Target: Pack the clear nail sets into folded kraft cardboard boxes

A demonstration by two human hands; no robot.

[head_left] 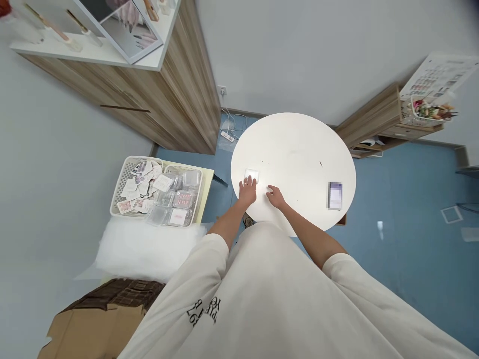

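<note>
My left hand [247, 192] lies palm down at the left side of the round white table [295, 144]. Its fingers are stretched out, and their tips rest on the near edge of a small, flat, whitish square case [252, 174]. What the case contains cannot be made out. A short way to the right, my right hand [276, 197] is held low at the tabletop, thumb and index finger apart, pointing toward the left hand. Nothing visible is between those fingers.
On a side table at left stand a basket of cards [117, 199] and a basket of clear plastic boxes [198, 192], beside white wrap [145, 249] and a cardboard box [93, 329]. A pixelated phone-like object [335, 196] lies at the round table's right. Cabinets [187, 85] flank the wall.
</note>
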